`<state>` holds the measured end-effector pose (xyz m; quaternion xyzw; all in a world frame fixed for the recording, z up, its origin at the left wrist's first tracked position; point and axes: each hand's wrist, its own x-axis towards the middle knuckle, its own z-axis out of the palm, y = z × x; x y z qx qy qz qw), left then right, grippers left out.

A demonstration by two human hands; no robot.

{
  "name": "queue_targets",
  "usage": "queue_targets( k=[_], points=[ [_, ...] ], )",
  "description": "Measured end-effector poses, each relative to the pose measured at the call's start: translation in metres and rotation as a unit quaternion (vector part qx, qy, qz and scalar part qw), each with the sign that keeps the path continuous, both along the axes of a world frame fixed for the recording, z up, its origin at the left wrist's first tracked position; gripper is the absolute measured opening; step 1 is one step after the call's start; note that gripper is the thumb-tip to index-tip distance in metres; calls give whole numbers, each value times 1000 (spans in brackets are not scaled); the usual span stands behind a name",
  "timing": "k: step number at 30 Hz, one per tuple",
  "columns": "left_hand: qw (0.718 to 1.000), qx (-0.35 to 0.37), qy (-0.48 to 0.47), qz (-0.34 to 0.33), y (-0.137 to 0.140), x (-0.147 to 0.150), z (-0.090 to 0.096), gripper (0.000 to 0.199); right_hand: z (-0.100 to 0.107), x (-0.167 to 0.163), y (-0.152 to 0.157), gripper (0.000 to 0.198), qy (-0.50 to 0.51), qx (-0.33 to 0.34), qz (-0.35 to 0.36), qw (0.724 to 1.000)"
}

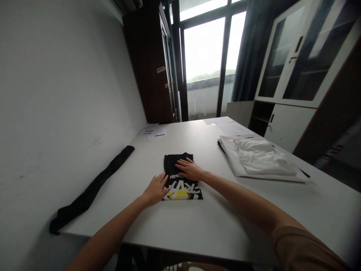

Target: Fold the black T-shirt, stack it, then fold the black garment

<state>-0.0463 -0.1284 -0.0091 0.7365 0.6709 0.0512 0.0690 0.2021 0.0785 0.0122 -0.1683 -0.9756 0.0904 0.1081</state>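
Observation:
A black garment with white lettering and a yellow print (182, 193), folded into a small rectangle, lies flat on the white table (197, 229) in front of me. My left hand (155, 189) rests at its left edge, fingers stretched out and touching the cloth. Across its upper right part lies my right hand (190, 169), palm down with the fingers spread. Neither hand grips anything. Part of the print is covered by my hands.
A long black cloth (94, 190) lies along the table's left edge by the wall. Folded white fabric (259, 158) is stacked on the right, with something dark under it. Papers (155, 131) lie at the far left and a sheet (231, 127) at the far right.

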Motion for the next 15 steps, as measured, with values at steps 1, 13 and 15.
queue_targets(
  k=[1,13,15],
  points=[
    [1000,-4,-1,-13,-5,-2,0,80,-1,-6,-1,62,5,-7,34,999],
    [996,65,-61,-19,-25,-3,6,68,-10,-28,56,66,-29,-41,-135,990],
    [994,83,-77,-8,-21,-3,9,63,-11,-22,60,66,-24,-34,-145,989]
  ],
)
